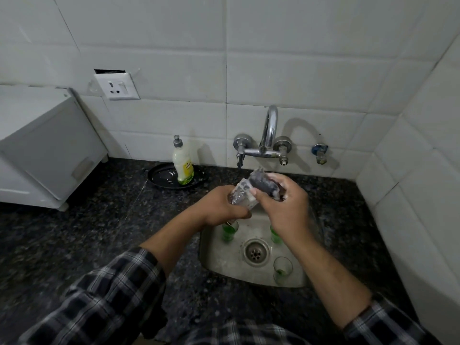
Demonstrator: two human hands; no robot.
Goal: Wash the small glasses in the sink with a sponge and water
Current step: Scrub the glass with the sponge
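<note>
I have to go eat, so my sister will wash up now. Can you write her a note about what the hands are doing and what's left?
Left hand: holds one small glass above the sink.
Right hand: grips the dark soapy sponge, pressed against that glass.
In the sink: three more glasses with green in them, one back left, one back right partly hidden by the right arm, one front right.
Soap bottle stands on a dark plate on the counter.
Done: scrubbing of the held glass is under way.
Left: rinse it, then wash the other three. No water seems to be running from the tap.
</note>
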